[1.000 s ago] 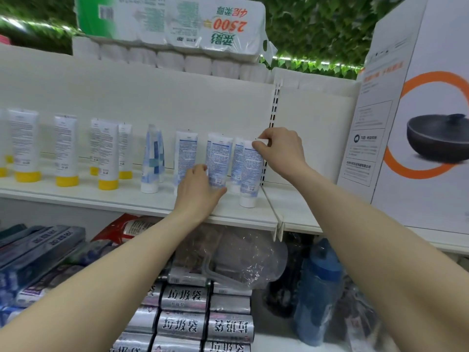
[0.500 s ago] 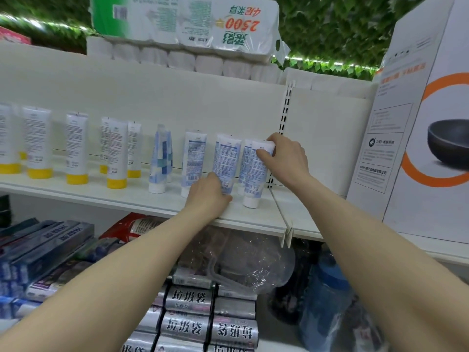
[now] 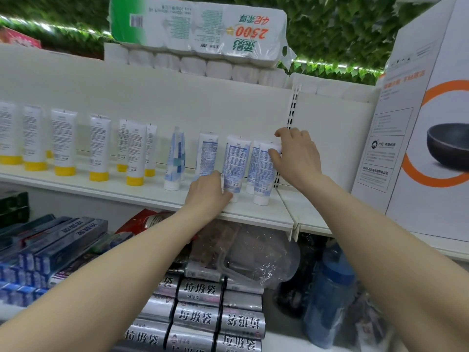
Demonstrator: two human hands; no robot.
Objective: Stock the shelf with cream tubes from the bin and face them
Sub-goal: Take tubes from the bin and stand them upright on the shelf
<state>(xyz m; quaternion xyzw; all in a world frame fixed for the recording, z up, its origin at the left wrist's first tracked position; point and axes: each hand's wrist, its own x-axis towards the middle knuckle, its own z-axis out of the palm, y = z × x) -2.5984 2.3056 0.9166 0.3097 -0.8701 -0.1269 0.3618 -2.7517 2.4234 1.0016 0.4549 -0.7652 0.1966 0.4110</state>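
**A:** Which step is this?

**B:** Facing, I'd judge, not fetching. Both hands are up at the white shelf point(image 3: 142, 196) in the middle of the frame, on the blue-printed cream tubes standing cap-down just left of the slotted upright point(image 3: 292, 115). No bin is in sight.

**A:** What is the right hand doing?

**B:** The right hand point(image 3: 295, 158) pinches the top of the rightmost tube point(image 3: 264, 171), thumb on the near face and fingers curled over the top edge. The fingertips behind are hidden.

**A:** And the left?

**B:** The left hand point(image 3: 208, 194) is at the foot of the neighbouring tube point(image 3: 234, 166), fingers curled round its lower part; the thumb lies along the tube's side.

**A:** Are they faced?

**B:** Not by my reading. Both show fine print and barcodes, which looks like the back panel. The yellow-capped tubes point(image 3: 99, 146) at centre left show the same.

**A:** So next?

**B:** Likely a turn of each tube about its own axis while keeping the caps seated. They stand close together, so a careless twist could tip a neighbour.
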